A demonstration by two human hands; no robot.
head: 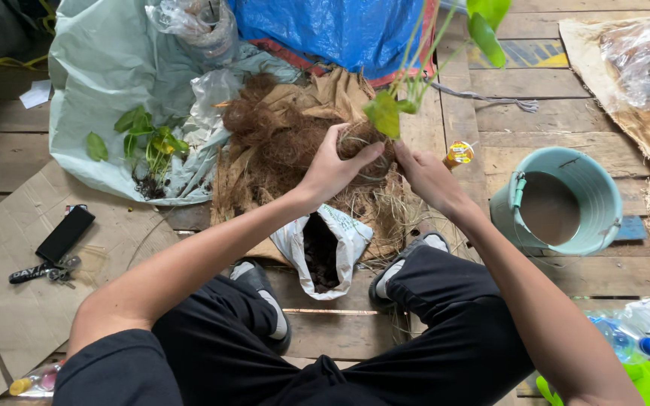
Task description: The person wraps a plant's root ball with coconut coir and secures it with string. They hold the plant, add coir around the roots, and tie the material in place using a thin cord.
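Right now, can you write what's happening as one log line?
left hand: grips fibre-wrapped root ball | right hand: touches its side | plant: upright | soil bag: open, between feet | bucket: right

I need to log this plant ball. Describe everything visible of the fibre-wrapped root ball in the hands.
The root ball is a rounded brown lump of coarse, hairy fibre, like coconut husk, with pale strands wound around it. Thin green stems with a few leaves rise from its top. It is held above a heap of loose fibre, with the left hand cupped over its near side and the right hand touching its right side.
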